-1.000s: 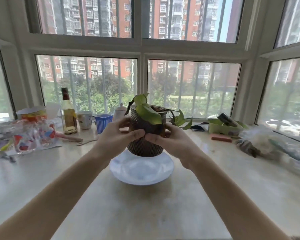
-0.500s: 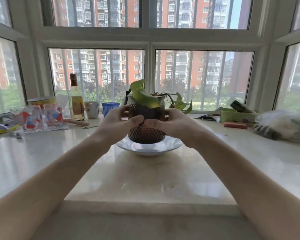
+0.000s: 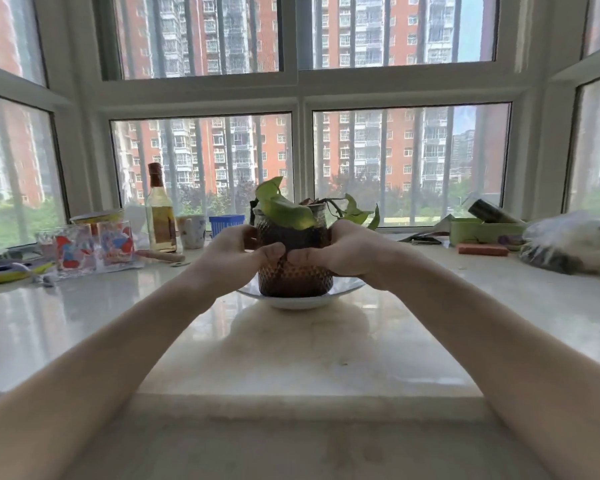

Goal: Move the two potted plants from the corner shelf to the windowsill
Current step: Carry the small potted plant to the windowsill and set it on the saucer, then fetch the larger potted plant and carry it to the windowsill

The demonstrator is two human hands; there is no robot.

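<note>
One pot (image 3: 293, 268) is on the sill (image 3: 326, 355), standing in a white saucer (image 3: 300, 299) at the centre of the view, so by my reading the first move is all but done: only the letting go remains. No second pot shows anywhere in view, so that one most likely has yet to be fetched from the shelf, which is out of sight. The left hand (image 3: 236, 251) wraps the pot from 9 o'clock and the right hand (image 3: 347, 249) from 3 o'clock, fingers curled tight around its waist, thumbs nearly meeting in front. The pot is a dark brown, dimpled jar, upright, with soil near the rim. Broad green leaves (image 3: 281, 209) droop over its lip, and a thin vine trails off toward 2 o'clock. A bottle (image 3: 160, 216) stands well apart at 10 o'clock.
</note>
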